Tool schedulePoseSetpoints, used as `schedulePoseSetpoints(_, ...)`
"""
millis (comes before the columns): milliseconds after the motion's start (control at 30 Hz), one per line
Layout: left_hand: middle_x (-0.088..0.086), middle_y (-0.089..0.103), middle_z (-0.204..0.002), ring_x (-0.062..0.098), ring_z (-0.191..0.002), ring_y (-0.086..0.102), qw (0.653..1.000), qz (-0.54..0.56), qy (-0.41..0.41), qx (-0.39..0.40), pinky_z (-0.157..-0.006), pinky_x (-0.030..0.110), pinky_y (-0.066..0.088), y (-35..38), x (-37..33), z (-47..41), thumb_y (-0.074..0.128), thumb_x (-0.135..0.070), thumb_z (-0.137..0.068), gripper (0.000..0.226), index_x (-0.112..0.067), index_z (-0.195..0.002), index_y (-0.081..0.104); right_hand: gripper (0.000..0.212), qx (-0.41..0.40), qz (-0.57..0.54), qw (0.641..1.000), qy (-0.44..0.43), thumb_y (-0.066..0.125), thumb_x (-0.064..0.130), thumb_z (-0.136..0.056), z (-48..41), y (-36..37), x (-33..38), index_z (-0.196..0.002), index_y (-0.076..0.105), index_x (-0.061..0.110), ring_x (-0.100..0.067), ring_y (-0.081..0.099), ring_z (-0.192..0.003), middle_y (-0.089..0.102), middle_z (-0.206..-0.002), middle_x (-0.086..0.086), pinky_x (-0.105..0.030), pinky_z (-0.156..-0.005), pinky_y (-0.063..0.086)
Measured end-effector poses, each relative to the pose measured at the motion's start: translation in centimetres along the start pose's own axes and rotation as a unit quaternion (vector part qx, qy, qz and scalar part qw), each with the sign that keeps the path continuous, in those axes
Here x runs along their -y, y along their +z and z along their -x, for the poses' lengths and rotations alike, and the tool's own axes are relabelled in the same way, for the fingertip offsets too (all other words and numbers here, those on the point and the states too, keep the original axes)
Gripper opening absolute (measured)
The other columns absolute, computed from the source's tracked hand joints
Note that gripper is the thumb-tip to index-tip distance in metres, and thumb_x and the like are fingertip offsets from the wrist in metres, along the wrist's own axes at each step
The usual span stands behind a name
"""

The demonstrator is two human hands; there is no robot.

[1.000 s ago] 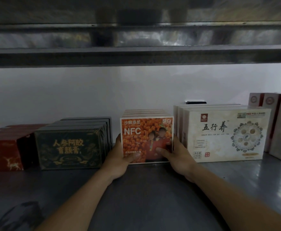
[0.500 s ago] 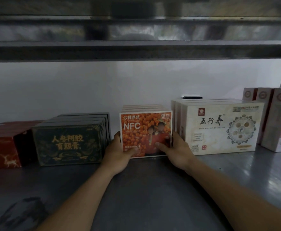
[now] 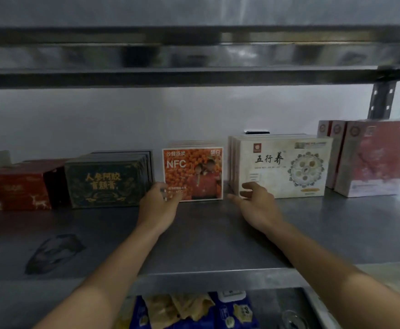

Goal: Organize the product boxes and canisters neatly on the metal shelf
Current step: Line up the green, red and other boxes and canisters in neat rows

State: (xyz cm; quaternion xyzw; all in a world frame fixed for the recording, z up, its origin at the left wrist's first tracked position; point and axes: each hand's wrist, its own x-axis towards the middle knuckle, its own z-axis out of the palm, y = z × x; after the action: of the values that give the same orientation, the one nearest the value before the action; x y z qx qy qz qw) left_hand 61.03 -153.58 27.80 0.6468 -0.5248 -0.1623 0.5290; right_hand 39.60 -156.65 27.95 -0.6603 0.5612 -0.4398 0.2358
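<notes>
Two hands at the metal shelf [image 3: 206,245]. Orange NFC box [image 3: 194,172] stands upright between dark green box [image 3: 104,184] and cream box [image 3: 289,167]. Left hand [image 3: 157,205] on its lower-left corner, grip too blurred to tell. Right hand [image 3: 256,205] loose, fingers apart, holding nothing.

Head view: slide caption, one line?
Left hand at the orange box on the metal shelf; right hand open beside it.

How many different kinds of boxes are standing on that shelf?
5: red deer boxes far left, dark green boxes beside them, orange NFC boxes in the middle, cream boxes right of those, pink boxes far right. Others may hide behind.
</notes>
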Motion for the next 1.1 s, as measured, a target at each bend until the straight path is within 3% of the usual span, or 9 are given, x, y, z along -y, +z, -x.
schedulePoseSetpoints(200, -0.002, 0.063, -0.107, 0.015, -0.096, 0.058, 0.998, 0.043, -0.032, 0.013, -0.082, 0.028, 0.041, 5.5, -3.3, 3.8, 0.066, -0.038, -0.088, 0.042, -0.02, -0.124, 0.053, 0.063, 0.01, -0.026, 1.0, -0.013, 0.069, 0.039, -0.089, 0.0, -5.0, -3.3, -0.141, 0.048, 0.01, -0.024, 0.056, -0.123, 0.059, -0.135, -0.01, -0.03, -0.101, 0.042)
schedulePoseSetpoints(433, -0.013, 0.053, -0.089, 0.015, -0.096, 0.055, 0.998, 0.043, -0.049, -0.018, -0.081, 0.028, 0.038, 12.5, -7.2, 5.8, 0.06, -0.041, -0.092, 0.041, -0.019, -0.125, 0.05, 0.069, 0.007, -0.045, 0.999, -0.011, 0.067, 0.047, -0.089, -1.4, -11.3, -7.8, -0.142, 0.046, 0.007, -0.025, 0.05, -0.13, 0.052, -0.143, -0.009, -0.034, -0.106, 0.039)
schedulePoseSetpoints(567, -0.002, 0.059, -0.107, 0.018, -0.098, 0.056, 0.998, 0.03, -0.045, -0.025, -0.082, 0.029, 0.038, 14.6, -8.5, 5.0, 0.06, -0.042, -0.092, 0.05, -0.019, -0.133, 0.045, 0.064, -0.026, -0.093, 0.995, 0.024, 0.066, 0.044, -0.09, -2.8, -14.0, -9.6, -0.138, 0.046, 0.006, -0.025, 0.053, -0.121, 0.056, -0.136, -0.009, -0.027, -0.089, 0.038)
schedulePoseSetpoints(633, 0.002, 0.059, -0.123, 0.021, -0.11, 0.056, 0.999, 0.025, -0.041, -0.019, -0.09, 0.031, 0.041, 15.4, -8.8, 4.1, 0.062, -0.04, -0.09, 0.059, -0.02, -0.14, 0.039, 0.066, -0.033, -0.114, 0.993, 0.029, 0.067, 0.044, -0.089, -3.9, -15.1, -10.2, -0.138, 0.043, 0.007, -0.024, 0.053, -0.116, 0.056, -0.134, -0.009, -0.028, -0.086, 0.038)
schedulePoseSetpoints(700, 0.002, 0.057, -0.134, 0.022, -0.12, 0.054, 0.999, 0.027, -0.03, -0.003, -0.1, 0.033, 0.042, 16.3, -9.0, 3.2, 0.067, -0.036, -0.087, 0.068, -0.022, -0.144, 0.034, 0.073, -0.037, -0.117, 0.992, 0.03, 0.067, 0.045, -0.089, -5.1, -15.7, -10.6, -0.143, 0.036, 0.007, -0.027, 0.052, -0.123, 0.053, -0.138, -0.01, -0.028, -0.088, 0.038)
schedulePoseSetpoints(800, -0.001, 0.054, -0.136, 0.021, -0.122, 0.053, 1.0, 0.011, -0.012, 0.017, -0.097, 0.026, 0.038, 17.7, -9.1, 1.6, 0.076, -0.027, -0.08, 0.082, -0.021, -0.145, 0.028, 0.087, -0.04, -0.118, 0.992, 0.027, 0.071, 0.051, -0.083, -6.9, -15.5, -11.9, -0.147, 0.03, 0.008, -0.031, 0.05, -0.128, 0.052, -0.141, -0.01, -0.03, -0.095, 0.04)
schedulePoseSetpoints(900, 0.0, 0.05, -0.137, 0.022, -0.124, 0.05, 1.0, -0.016, -0.003, 0.018, -0.102, 0.031, 0.04, 19.0, -8.8, 0.1, 0.083, -0.025, -0.073, 0.09, -0.019, -0.142, 0.026, 0.115, -0.041, -0.122, 0.992, 0.018, 0.077, 0.072, -0.058, -8.3, -14.8, -13.1, -0.144, 0.03, 0.014, -0.03, 0.052, -0.127, 0.053, -0.138, -0.008, -0.047, -0.104, 0.046)
schedulePoseSetpoints(1000, -0.001, 0.048, -0.136, 0.021, -0.126, 0.048, 0.999, -0.038, 0.027, 0.005, -0.107, 0.042, 0.042, 19.7, -8.6, -0.9, 0.088, -0.03, -0.064, 0.094, -0.019, -0.136, 0.029, 0.116, -0.028, -0.149, 0.988, -0.005, 0.085, 0.073, -0.043, -10.2, -14.3, -13.9, -0.137, 0.04, 0.02, -0.021, 0.063, -0.112, 0.063, -0.123, 0.003, -0.043, -0.09, 0.057)
schedulePoseSetpoints(1100, -0.006, 0.054, -0.13, 0.016, -0.12, 0.052, 0.999, -0.014, 0.04, 0.001, -0.103, 0.04, 0.045, 19.9, -8.0, -2.1, 0.093, -0.04, -0.051, 0.101, -0.023, -0.132, 0.036, 0.096, -0.007, -0.185, 0.982, -0.019, 0.094, 0.041, -0.055, -11.4, -14.3, -14.0, -0.133, 0.043, 0.018, -0.015, 0.066, -0.103, 0.066, -0.114, 0.005, -0.023, -0.066, 0.059)
